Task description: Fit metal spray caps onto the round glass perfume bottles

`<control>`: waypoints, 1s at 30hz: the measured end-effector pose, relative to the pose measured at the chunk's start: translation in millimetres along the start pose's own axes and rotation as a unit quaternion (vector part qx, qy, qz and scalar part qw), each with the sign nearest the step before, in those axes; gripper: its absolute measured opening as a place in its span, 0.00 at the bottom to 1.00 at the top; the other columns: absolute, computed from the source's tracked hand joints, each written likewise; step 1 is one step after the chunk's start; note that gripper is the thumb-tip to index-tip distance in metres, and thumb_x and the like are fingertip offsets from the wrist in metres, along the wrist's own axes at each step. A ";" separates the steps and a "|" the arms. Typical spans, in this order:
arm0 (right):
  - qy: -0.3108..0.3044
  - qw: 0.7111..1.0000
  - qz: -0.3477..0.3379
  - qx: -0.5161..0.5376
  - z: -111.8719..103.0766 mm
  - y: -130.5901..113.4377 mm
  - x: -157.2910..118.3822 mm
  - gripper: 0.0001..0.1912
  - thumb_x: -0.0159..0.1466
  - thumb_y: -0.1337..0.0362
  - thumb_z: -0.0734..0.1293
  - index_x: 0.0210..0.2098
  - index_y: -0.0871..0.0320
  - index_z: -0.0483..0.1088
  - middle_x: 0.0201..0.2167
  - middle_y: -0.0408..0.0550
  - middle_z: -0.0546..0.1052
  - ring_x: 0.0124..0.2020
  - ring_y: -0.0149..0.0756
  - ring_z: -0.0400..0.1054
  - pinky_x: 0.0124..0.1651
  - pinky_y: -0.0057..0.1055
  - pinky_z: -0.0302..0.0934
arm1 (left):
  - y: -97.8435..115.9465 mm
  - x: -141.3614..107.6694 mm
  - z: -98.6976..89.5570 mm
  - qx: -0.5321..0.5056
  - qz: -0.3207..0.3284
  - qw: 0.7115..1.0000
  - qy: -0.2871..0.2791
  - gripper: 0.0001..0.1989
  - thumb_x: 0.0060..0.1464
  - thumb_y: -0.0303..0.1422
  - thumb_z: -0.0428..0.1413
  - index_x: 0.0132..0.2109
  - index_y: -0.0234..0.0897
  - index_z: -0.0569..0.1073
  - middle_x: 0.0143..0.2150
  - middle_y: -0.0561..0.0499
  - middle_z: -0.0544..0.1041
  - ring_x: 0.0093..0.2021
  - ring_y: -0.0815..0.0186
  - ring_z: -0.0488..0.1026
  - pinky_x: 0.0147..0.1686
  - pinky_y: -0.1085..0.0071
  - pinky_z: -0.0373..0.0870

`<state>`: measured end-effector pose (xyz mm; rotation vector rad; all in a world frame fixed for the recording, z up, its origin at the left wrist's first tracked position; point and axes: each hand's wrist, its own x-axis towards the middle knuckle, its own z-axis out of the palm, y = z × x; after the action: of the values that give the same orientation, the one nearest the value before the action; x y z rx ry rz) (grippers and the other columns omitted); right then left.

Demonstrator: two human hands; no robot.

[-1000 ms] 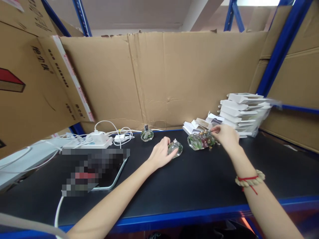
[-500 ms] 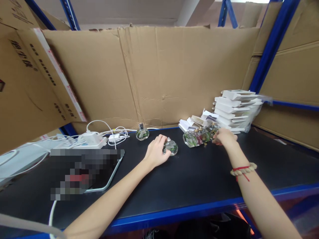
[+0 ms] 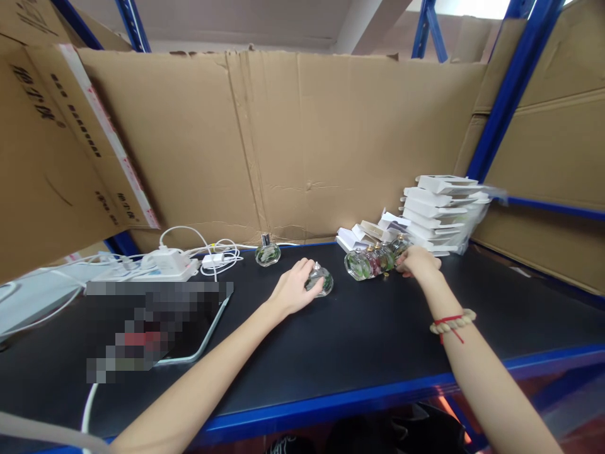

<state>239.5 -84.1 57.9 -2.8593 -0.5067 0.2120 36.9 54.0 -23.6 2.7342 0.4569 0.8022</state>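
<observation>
My left hand is closed around a clear glass perfume bottle with green inside, standing on the black table. Its spray top shows without a cap. My right hand reaches to the right end of a row of several perfume bottles with green and reddish contents. The fingers of this hand curl downward against the end of the row, and whatever they hold is hidden. A tiny gold-coloured piece lies in front of the row. Further left, another perfume bottle with a silver cap stands by itself.
White open boxes are stacked at the back right, with several loose white cartons beside them. A power strip with cables and a tablet-like device are on the left. Cardboard walls enclose the table's back and sides.
The view has shifted slightly. My left hand stays on its bottle, and my right hand stays at the end of the row with little visible movement.
</observation>
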 end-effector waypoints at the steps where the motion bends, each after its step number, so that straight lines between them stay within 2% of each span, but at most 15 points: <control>1: 0.000 1.000 -0.002 -0.003 0.4 -0.3 -0.2 0.12 0.50 0.77 0.65 0.15 0.59 0.63 0.13 0.41 0.67 0.22 0.30 0.67 0.25 0.23 0.58 | -0.3 0.1 -0.5 -0.006 -0.002 1.000 -0.007 0.09 0.54 0.35 0.45 0.39 0.34 0.61 0.37 0.49 0.65 0.38 0.66 0.66 0.40 0.71 0.65; 6: 0.000 1.000 -0.004 -0.010 2.9 -1.8 -0.1 0.11 0.50 0.77 0.66 0.16 0.59 0.63 0.13 0.41 0.67 0.23 0.31 0.68 0.27 0.23 0.60 | -0.9 1.5 -4.9 -0.027 -0.009 0.998 -0.054 0.11 0.52 0.36 0.47 0.41 0.34 0.60 0.40 0.48 0.66 0.39 0.65 0.66 0.39 0.70 0.64; 9: -0.005 1.000 -0.001 -0.014 2.7 -2.4 -0.1 0.10 0.50 0.77 0.66 0.18 0.60 0.64 0.14 0.41 0.67 0.24 0.32 0.68 0.27 0.24 0.61 | 0.3 2.2 -9.2 -0.039 -0.021 0.996 -0.081 0.14 0.50 0.34 0.49 0.43 0.34 0.59 0.43 0.48 0.65 0.36 0.66 0.66 0.38 0.71 0.64; 13: -0.032 0.999 -0.002 -0.008 1.0 -2.6 -1.1 0.09 0.50 0.78 0.66 0.20 0.60 0.64 0.14 0.41 0.67 0.23 0.31 0.68 0.25 0.22 0.60 | 2.0 2.7 -13.7 -0.059 -0.051 0.990 -0.118 0.12 0.47 0.27 0.49 0.41 0.35 0.60 0.39 0.51 0.67 0.30 0.70 0.65 0.34 0.74 0.63; 17: -0.044 0.999 -0.002 -0.005 -0.8 -2.3 -2.4 0.09 0.51 0.78 0.66 0.21 0.60 0.64 0.15 0.41 0.67 0.24 0.32 0.68 0.25 0.22 0.60 | 2.4 2.5 -12.6 -0.071 -0.074 0.987 -0.126 0.13 0.45 0.25 0.48 0.41 0.36 0.59 0.36 0.53 0.68 0.27 0.71 0.65 0.31 0.75 0.62; 20: -0.043 0.999 -0.003 -0.014 -2.2 -2.8 -3.9 0.08 0.50 0.77 0.67 0.23 0.59 0.65 0.15 0.42 0.67 0.25 0.33 0.68 0.27 0.24 0.60 | 4.4 1.6 -10.9 -0.042 -0.075 0.990 -0.115 0.15 0.43 0.24 0.48 0.42 0.36 0.60 0.35 0.53 0.68 0.27 0.70 0.66 0.32 0.74 0.63; 23: -0.028 0.999 -0.013 -0.026 -3.5 -2.9 -4.7 0.08 0.49 0.77 0.67 0.25 0.58 0.68 0.17 0.42 0.67 0.27 0.34 0.68 0.28 0.25 0.61 | 7.2 0.8 -9.9 0.025 -0.077 0.994 -0.080 0.17 0.42 0.25 0.50 0.43 0.36 0.61 0.35 0.52 0.69 0.31 0.67 0.68 0.36 0.72 0.64; 30: 0.005 0.999 -0.029 -0.017 -4.0 0.9 -0.1 0.09 0.46 0.77 0.67 0.22 0.58 0.68 0.17 0.41 0.68 0.21 0.33 0.67 0.21 0.23 0.57 | 0.9 0.9 -4.7 0.094 -0.021 0.995 -0.009 0.17 0.45 0.40 0.54 0.40 0.35 0.64 0.36 0.49 0.71 0.38 0.61 0.70 0.37 0.69 0.66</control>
<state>240.4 -85.7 61.5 -2.8713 -0.5972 0.1811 35.3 54.2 -19.1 2.8899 0.6137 0.7582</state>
